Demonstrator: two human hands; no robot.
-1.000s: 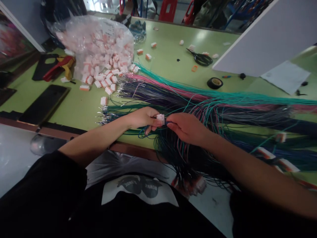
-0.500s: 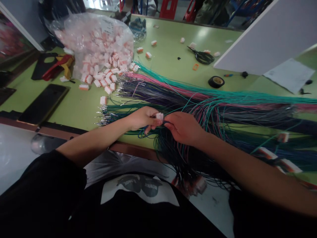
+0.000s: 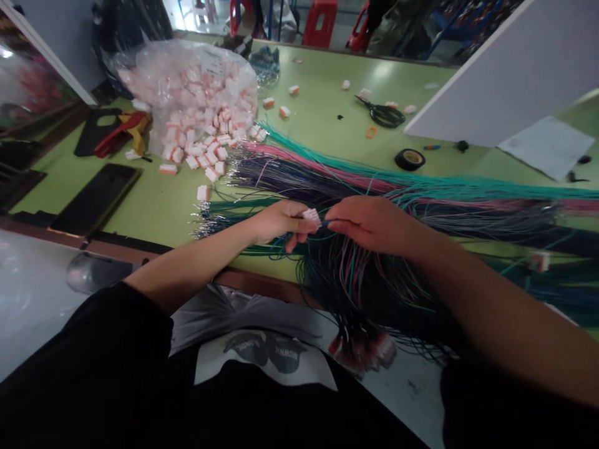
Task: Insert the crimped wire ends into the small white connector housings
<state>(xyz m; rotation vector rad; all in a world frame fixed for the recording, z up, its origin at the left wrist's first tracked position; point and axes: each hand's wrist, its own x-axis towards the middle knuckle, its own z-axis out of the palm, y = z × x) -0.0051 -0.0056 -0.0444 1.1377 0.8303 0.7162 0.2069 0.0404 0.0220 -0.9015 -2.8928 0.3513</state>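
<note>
Between the thumb and fingers of my left hand (image 3: 282,223) is a small white connector housing (image 3: 311,217), near the table's front edge. My right hand (image 3: 369,223) is closed in a pinch on a dark blue wire (image 3: 330,221) that runs to the connector's right side. Whether the wire's tip sits inside the housing is too small to tell. Loose wires loop below my left fingers. Under and behind both hands lie long bundles of green wires (image 3: 234,206), dark wires (image 3: 290,178), pink wires (image 3: 299,156) and teal wires (image 3: 435,187).
A clear bag (image 3: 187,81) spills white-and-orange connectors at the back left. Nearby lie a phone (image 3: 96,198) and a red-and-yellow tool (image 3: 121,134). Scissors (image 3: 384,114) and black tape (image 3: 409,159) lie at the back right. Wired connectors (image 3: 365,352) hang over the front edge.
My right hand has moved a little right and up, away from the connector, so more blue wire shows. The connector is tilted slightly differently in my left hand. The view has shifted slightly.
</note>
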